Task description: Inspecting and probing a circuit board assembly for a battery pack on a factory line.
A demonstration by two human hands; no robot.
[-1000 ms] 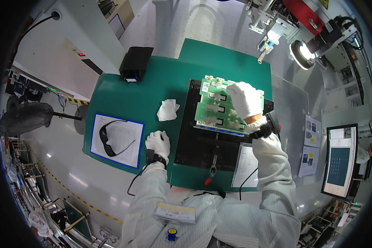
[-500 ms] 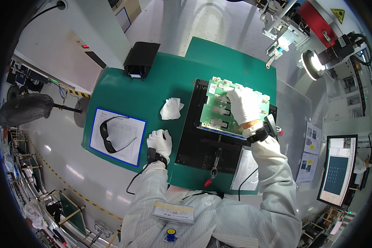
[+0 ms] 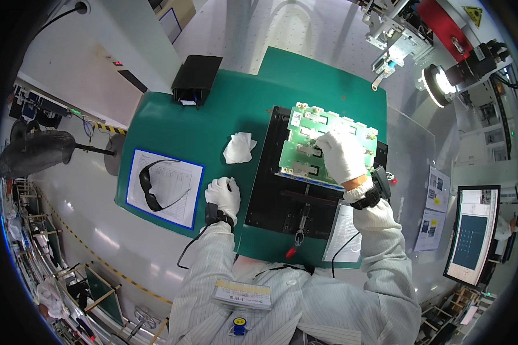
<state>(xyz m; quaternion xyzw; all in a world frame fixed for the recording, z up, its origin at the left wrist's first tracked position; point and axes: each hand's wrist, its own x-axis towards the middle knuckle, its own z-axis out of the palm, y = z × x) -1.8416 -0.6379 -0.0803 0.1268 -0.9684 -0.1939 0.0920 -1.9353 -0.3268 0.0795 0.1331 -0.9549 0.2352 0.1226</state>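
A green circuit board (image 3: 296, 150) with metal tabs and slots sits on a black fixture plate (image 3: 270, 198). My right hand (image 3: 341, 154), in a white glove, is over the middle of the board, its bent fingers drawn together against the surface. Whatever those fingertips hold, if anything, is hidden. On the green mat (image 3: 172, 123) left of the fixture rests my left hand (image 3: 223, 196), also gloved, with fingers curled in and nothing visible in them. Ahead of it lies a crumpled white cloth (image 3: 240, 148).
Dark glasses (image 3: 149, 187) lie on a blue-edged sheet (image 3: 181, 210) at the left. A black holder (image 3: 195, 80) stands at the back. Red-tipped clamps (image 3: 296, 238) edge the fixture. A lit ring-light camera (image 3: 440, 85) hangs at upper right; a monitor (image 3: 472, 236) stands right.
My right hand has shifted slightly on the board, toward me and to the right, uncovering more of its upper part. My left hand stays on the mat.
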